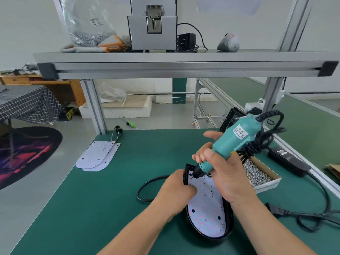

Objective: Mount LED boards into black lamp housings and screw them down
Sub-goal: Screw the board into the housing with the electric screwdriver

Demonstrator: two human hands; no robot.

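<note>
Screwdriver (232,142) in right hand (227,178) — tip at housing (207,240) rim.

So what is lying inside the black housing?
A white LED board with red dots lies inside the black housing. The left hand, gripping its rim, and the right hand holding the screwdriver cover the far part; anything beneath the board is hidden.
</note>
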